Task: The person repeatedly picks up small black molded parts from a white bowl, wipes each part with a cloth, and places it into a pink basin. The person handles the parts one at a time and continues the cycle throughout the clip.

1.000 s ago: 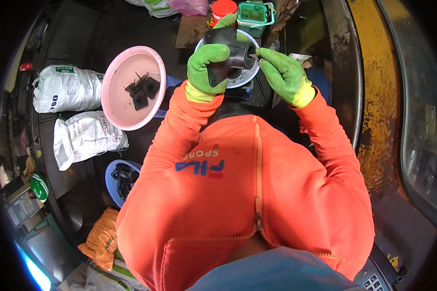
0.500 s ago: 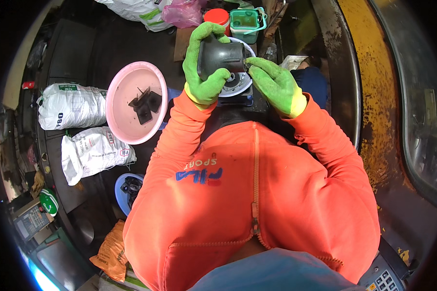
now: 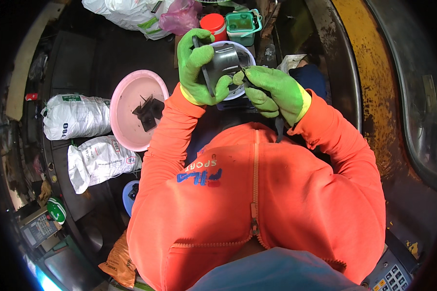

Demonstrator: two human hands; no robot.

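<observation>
Head view: left hand [image 3: 193,72] grips glossy flanged black tube [image 3: 225,59], right hand [image 3: 282,89] slender tool [image 3: 279,128].

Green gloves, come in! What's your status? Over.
Left hand gripping black part. Right hand near its round end, holding slim dark thing. Pale bowl behind, not blocking.

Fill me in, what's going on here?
A gloved person is handling a black flanged part. The left grip holds it; the right grip, close by its right end, has a slim dark item, mostly hidden. Other black pieces lie in the pink basin to the left.
</observation>
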